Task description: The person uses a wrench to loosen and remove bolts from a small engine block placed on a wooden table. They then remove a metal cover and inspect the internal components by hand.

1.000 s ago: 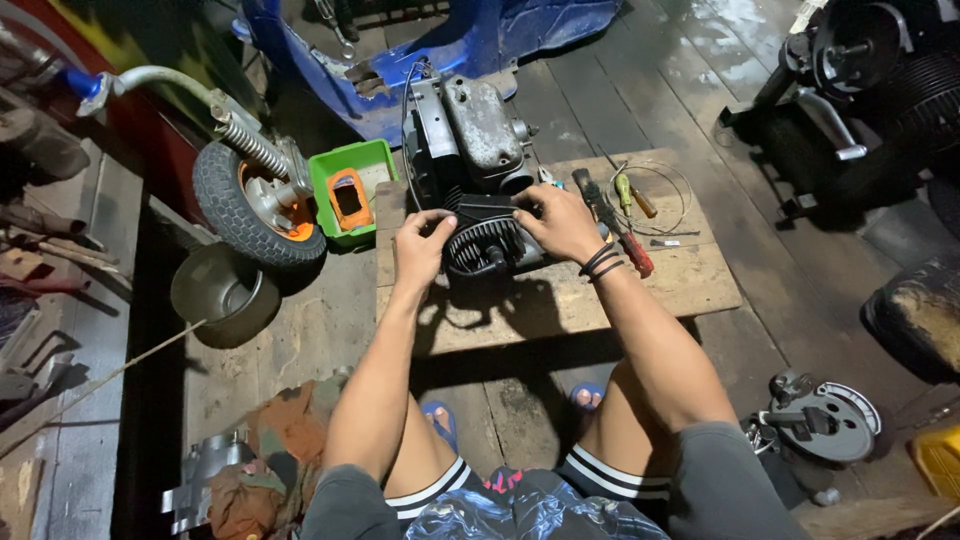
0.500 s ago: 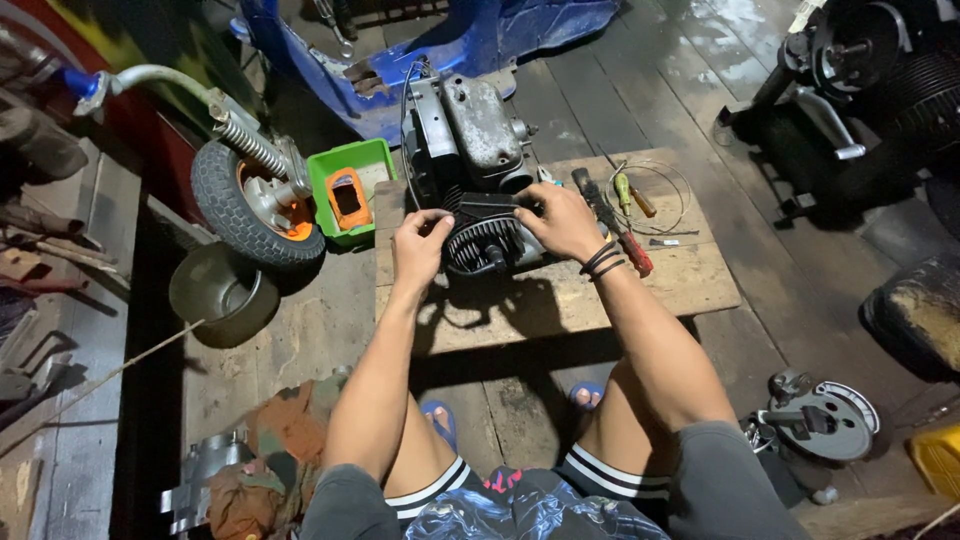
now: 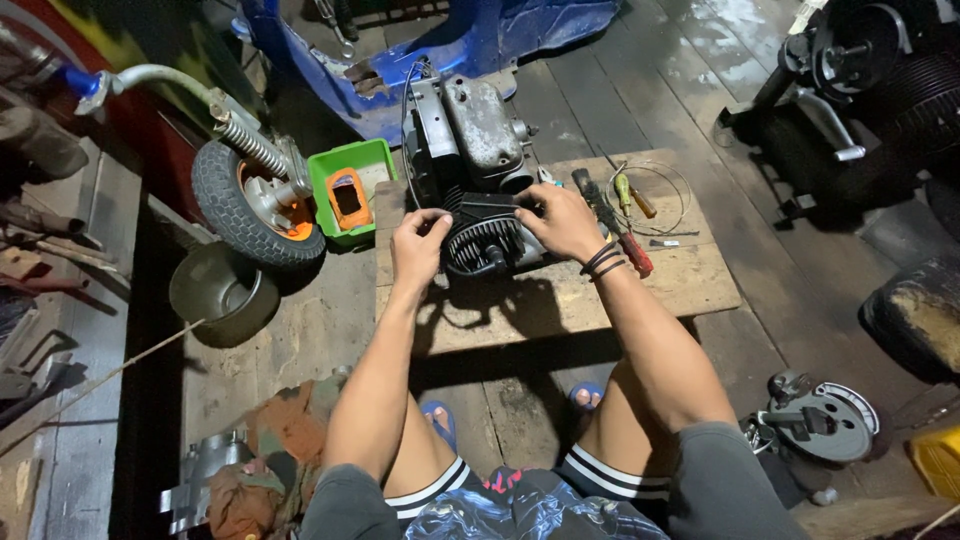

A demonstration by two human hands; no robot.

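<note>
**Gripping a finned engine cylinder in both hands**

Clasped the black finned cylinder from either side: left hand curled shut on its left edge, right hand closed over its upper right, fingers spread across the fins. Sat at the near end of a grey engine block, on a low bench of rough, stained planks, straight ahead beyond the knees.

Changed very little over the last second: right hand crept slightly inward, left hand stayed put, cylinder did not visibly move. Suggested work on the cylinder no further along than a second before.

Ribbed, dull black metal in front; smooth, rounded, oily casting behind. Lay just right of the right hand: a red-handled screwdriver, a yellow-handled screwdriver, a thin wire loop. Stood to the left: a green plastic tray and a small knobbly tyre.
</note>
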